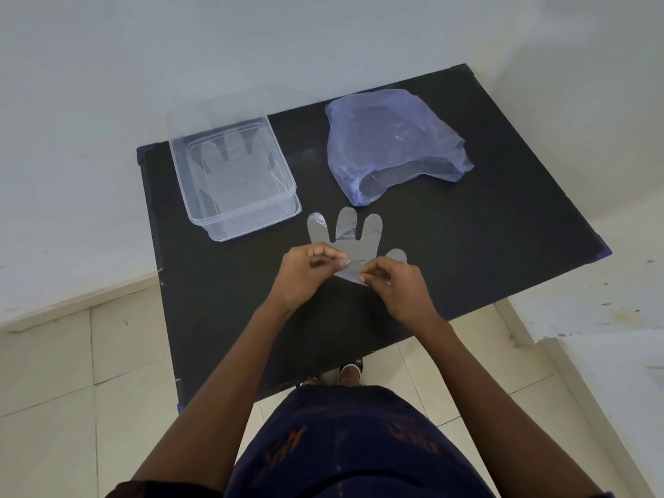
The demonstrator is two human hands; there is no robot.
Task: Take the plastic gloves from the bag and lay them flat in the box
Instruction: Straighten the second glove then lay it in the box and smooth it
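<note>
We see bare bench (485, 246) along the near and right edges; box (233, 181) and bag (391, 145) crowd the far edge.

Both forearms are bare, with short dark sleeves (122, 492) just showing at the upper arms. The person wears a navy garment (352, 447) with faded orange markings. Below the black table (222, 318), patterned footwear (350, 372) shows.

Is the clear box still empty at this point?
No, one glove already lies flat inside the box.
</note>
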